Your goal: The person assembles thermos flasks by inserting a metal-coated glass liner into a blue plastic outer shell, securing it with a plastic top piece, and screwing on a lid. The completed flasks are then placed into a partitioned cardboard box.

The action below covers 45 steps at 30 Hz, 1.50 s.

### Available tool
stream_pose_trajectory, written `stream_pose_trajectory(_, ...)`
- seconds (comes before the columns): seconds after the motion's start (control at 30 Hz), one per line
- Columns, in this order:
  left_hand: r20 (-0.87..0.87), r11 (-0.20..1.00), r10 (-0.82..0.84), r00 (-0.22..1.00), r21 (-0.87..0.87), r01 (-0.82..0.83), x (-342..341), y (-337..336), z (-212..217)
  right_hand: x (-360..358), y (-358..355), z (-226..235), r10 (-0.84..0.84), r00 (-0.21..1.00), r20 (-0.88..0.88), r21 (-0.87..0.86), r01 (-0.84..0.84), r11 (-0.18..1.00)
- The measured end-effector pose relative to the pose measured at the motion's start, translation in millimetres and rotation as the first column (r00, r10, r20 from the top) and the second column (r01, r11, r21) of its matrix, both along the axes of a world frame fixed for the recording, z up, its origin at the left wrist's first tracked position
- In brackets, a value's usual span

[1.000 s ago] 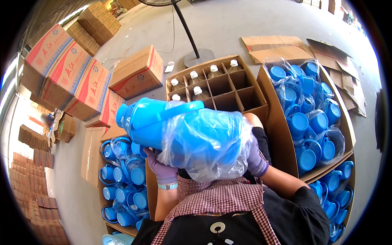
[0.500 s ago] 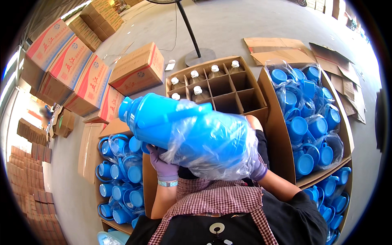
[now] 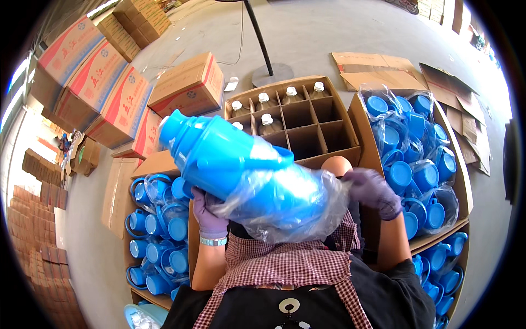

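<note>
A blue thermos flask [image 3: 211, 151] with a side handle lies slantwise in front of me, its capped end to the upper left. A clear plastic bag [image 3: 274, 211] covers its lower part and bunches past its base. My left hand [image 3: 210, 215], in a purple glove, grips the flask from below near its upper part; the flask hides some of the fingers. At the bag's right end, my right hand [image 3: 373, 190], also gloved, has curled fingers closed on the bag's loose edge. The fingers are slightly smeared by motion.
A divided carton [image 3: 298, 137] ahead holds several white-capped bottles. Cartons of blue flasks stand at the left [image 3: 159, 236] and right [image 3: 411, 164]. Closed cartons [image 3: 118, 104] are stacked at the far left. A fan stand [image 3: 257, 38] and flattened cardboard [image 3: 378, 68] are beyond.
My right hand has moved from under the flask's base out to the right, to the bag's end. The flask's capped end has tilted up a little.
</note>
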<state>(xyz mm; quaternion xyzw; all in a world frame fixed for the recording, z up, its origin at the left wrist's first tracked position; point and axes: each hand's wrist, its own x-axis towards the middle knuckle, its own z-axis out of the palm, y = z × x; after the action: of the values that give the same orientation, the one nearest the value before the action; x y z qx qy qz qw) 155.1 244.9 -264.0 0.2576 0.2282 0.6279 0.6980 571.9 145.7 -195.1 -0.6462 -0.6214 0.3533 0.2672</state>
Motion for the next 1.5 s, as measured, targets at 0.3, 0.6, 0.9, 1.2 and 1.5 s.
stream_pose_trajectory(0.3, -0.121, 0.835, -0.429, 0.895, 0.324, 0.444, 18.4, 14.5, 10.1, -43.2, -16.2, -74.0, 0.218, 0.452, -0.865, 0.277, 0.067, 0.959)
stream_pose_trajectory(0.6, -0.743, 0.738, -0.504, 0.44, -0.106, 0.666, 107.6, -37.8, 98.0, 6.5, -88.0, 77.5, 0.378, 0.872, -0.312, 0.57, -0.147, 0.809)
stream_pose_trajectory(0.9, -0.669, 0.76, -0.407, 0.622, 0.129, 0.637, 236.7, -6.5, 122.1, -29.9, -152.4, 56.6, -0.171, 0.985, 0.01, 0.526, 0.14, 0.839)
stream_pose_trajectory(1.2, -0.537, -0.563, 0.177, 0.825, 0.632, 0.533, 308.5, -136.9, 210.5, 0.3, -193.0, 85.8, -0.495, 0.869, 0.022, 0.759, 0.308, 0.574)
stream_pose_trajectory(1.5, -0.774, -0.025, 0.34, 0.533, 0.56, 0.828, 229.9, -41.2, 109.9, 139.7, -312.5, 128.4, -0.903, 0.391, 0.18, 0.966, 0.104, 0.237)
